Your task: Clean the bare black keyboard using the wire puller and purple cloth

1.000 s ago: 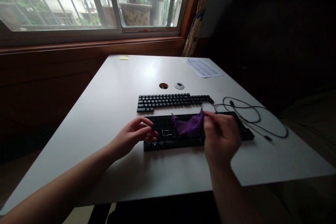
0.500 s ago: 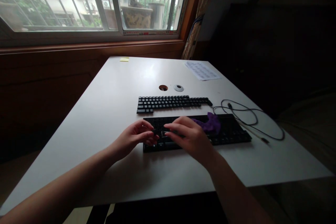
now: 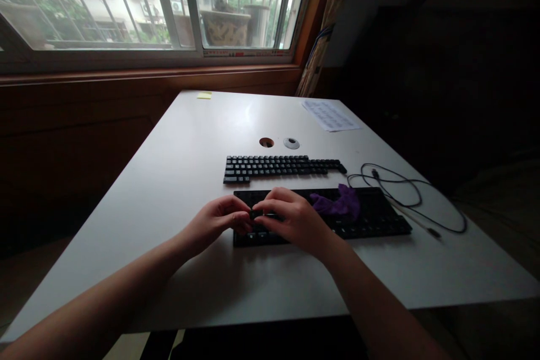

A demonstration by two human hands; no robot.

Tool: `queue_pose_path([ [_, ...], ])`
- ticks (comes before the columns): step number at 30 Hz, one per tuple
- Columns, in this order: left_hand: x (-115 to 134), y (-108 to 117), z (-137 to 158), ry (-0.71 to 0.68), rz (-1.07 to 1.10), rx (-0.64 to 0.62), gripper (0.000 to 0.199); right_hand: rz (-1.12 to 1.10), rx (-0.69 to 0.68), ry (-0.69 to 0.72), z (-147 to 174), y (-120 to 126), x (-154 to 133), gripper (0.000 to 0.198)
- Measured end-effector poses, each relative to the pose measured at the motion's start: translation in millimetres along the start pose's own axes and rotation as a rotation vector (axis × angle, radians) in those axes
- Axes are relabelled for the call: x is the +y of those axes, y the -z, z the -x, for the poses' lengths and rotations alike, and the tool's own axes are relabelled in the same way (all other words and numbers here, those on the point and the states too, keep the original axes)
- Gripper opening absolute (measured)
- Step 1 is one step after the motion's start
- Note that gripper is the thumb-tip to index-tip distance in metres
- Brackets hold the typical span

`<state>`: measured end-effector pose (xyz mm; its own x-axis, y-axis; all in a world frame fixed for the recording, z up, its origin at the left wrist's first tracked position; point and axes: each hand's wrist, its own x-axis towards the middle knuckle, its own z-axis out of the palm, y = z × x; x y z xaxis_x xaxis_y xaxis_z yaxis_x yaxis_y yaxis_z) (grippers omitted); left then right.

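Observation:
My left hand (image 3: pixel 221 216) is pinched on a small dark piece (image 3: pixel 254 214), perhaps a keycap, above the left part of a black keyboard (image 3: pixel 375 202). Facing it, my right hand (image 3: pixel 291 215) is closed, its thumb and fingertips meeting the left hand's at that piece. What the right fingers grip is too dark and small to make out. Below both hands, the keyboard's left side is partly hidden; much of its surface shows dark without caps. A crumpled purple cloth (image 3: pixel 340 202) lies on the keyboard, right of my right hand.
Behind the keyboard, loose black keycaps (image 3: pixel 274 166) lie in rows. A black cable (image 3: pixel 415 183) loops at the right. Farther back on the white table (image 3: pixel 169 140) are a round hole (image 3: pixel 266 142), a grey ring cover (image 3: pixel 291 143), printed papers (image 3: pixel 331 116) and a yellow note (image 3: pixel 205 95).
My right hand has moved left, so its fingertips now meet those of my left hand at the small dark piece. Before, a gap lay between the hands. The view has shifted slightly.

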<state>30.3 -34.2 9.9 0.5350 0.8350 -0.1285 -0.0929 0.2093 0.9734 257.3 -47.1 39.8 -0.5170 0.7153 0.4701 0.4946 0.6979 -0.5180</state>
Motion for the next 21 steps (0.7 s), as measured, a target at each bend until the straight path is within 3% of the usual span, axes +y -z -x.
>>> queue_pose_path([
  [5,-0.3,-2.2,-1.5,-0.045,0.013,0.008,0.029,0.083,-0.011,-0.012,-6.7,4.4,9.4,0.016],
  [10,1.1,-2.7,1.8,-0.130,-0.112,0.030,0.029,0.208,0.022,-0.138,-26.1,7.8,37.0,0.015],
  [16,3.0,1.5,3.5,-0.169,-0.262,0.058,0.022,0.306,-0.127,-0.288,-45.1,-6.4,64.8,0.016],
  [21,2.9,3.8,1.7,-0.158,-0.329,0.060,0.021,0.329,-0.177,-0.312,-47.7,-15.1,74.2,0.019],
])
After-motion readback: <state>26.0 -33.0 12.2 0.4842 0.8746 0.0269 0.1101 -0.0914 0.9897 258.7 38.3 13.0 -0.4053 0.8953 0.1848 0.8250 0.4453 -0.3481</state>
